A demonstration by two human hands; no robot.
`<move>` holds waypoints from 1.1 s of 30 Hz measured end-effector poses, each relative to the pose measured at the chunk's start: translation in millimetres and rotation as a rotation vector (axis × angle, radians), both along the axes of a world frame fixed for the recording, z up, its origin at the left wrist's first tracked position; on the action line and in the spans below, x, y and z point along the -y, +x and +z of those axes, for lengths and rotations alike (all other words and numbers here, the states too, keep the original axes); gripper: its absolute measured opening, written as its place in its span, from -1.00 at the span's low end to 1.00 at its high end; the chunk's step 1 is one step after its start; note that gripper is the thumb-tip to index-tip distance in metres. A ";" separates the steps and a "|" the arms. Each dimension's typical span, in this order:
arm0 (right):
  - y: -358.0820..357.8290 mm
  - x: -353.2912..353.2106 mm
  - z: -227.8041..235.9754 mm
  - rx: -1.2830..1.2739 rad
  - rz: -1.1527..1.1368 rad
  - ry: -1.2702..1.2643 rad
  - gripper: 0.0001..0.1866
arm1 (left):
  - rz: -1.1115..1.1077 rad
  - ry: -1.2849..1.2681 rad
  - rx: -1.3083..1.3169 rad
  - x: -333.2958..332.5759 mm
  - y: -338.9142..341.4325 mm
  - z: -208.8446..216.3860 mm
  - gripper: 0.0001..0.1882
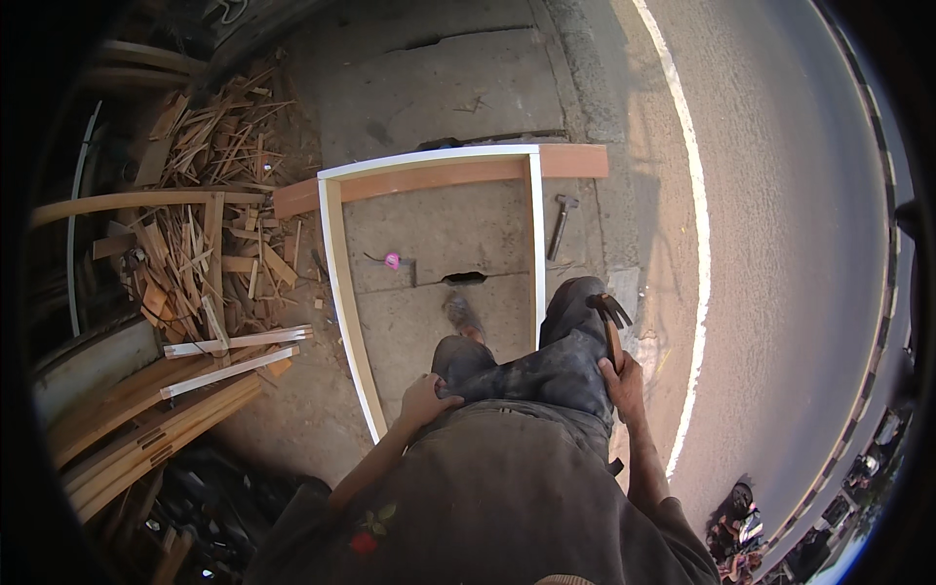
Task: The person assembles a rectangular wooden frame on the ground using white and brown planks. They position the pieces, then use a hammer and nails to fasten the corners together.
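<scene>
My right hand (625, 382) is closed round the wooden handle of a claw hammer (611, 336). The hammer is upright against my right thigh, its dark head above my knee. My left hand (426, 399) rests on my left thigh with the thumb apart; its other fingers are partly hidden. In front of me a rectangular wooden frame (336, 283) with white-faced edges lies around my left foot. Its far end rests on a reddish-brown board (575, 161) laid crosswise. Outside its right side a second hammer (562, 226) lies on the concrete.
Inside the frame, a small pink object (392, 260) lies near a hole (464, 278) in the paving. Wood offcuts (210, 166) are heaped on the left, with stacked planks (161, 439) nearer me. A road (780, 224) with a white edge line runs along the right; a motorcycle (736, 522) is at lower right.
</scene>
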State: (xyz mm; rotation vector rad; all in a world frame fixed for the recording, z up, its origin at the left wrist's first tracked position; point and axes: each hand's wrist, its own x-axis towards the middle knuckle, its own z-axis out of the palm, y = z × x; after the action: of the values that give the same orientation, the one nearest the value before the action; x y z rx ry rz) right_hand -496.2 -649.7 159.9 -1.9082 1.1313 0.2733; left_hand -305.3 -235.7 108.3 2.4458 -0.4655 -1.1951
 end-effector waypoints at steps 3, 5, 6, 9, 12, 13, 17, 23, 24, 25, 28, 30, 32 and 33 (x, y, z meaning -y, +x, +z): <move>-1.4 36.5 -0.1 -0.104 0.049 0.052 -0.15 | 0.045 0.039 -0.108 35.8 8.9 -15.4 -0.47; 1.0 57.6 -8.3 -0.083 0.009 0.132 -0.14 | 0.057 0.024 -0.090 69.4 19.0 -25.6 -0.52; 3.3 71.5 -12.8 -0.047 0.011 0.157 -0.14 | 0.073 0.030 -0.086 89.9 25.9 -30.0 -0.55; 22.6 139.2 -38.4 -0.239 0.284 0.073 -0.18 | 0.086 0.010 -0.187 162.2 41.4 -26.8 -0.61; 37.9 246.9 -46.3 -0.231 0.431 0.161 -0.34 | 0.238 -0.089 -0.516 236.8 54.0 16.2 -0.71; 35.7 268.2 -40.8 -0.192 0.320 0.349 -0.41 | 0.267 -0.083 -0.557 256.4 52.6 43.0 -0.74; 45.2 355.9 -11.1 -0.147 0.062 0.802 -0.74 | 0.389 -0.074 -0.666 346.3 57.4 135.4 -0.79; 58.0 421.8 31.8 -0.364 0.279 1.052 -0.80 | 0.488 0.067 -0.677 421.7 79.4 196.1 -0.78; 63.3 425.8 29.7 -0.364 0.294 1.064 -0.80 | 0.522 0.053 -0.687 425.9 87.5 193.2 -0.77; 68.5 428.8 26.0 -0.343 0.310 1.072 -0.80 | 0.585 -0.007 -0.612 428.0 97.6 187.9 -0.77; 80.5 441.0 13.1 -0.489 0.085 1.181 -0.80 | 0.799 -0.188 -0.489 425.3 137.9 166.7 -0.76; 86.8 448.6 5.5 -0.532 0.112 1.161 -0.79 | 0.871 -0.265 -0.500 421.9 179.2 143.9 -0.78; 91.2 454.2 1.0 -0.562 0.144 1.106 -0.78 | 0.844 -0.306 -0.401 423.1 218.0 116.3 -0.81; 92.8 456.1 -0.5 -0.565 0.167 1.064 -0.77 | 0.828 -0.328 -0.324 427.1 235.7 99.7 -0.81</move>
State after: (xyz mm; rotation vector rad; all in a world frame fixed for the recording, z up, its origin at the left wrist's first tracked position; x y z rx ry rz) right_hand -403.4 -1105.7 159.4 -0.9622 0.8634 1.2812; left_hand -69.6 -662.8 208.0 1.7979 0.3914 -0.9971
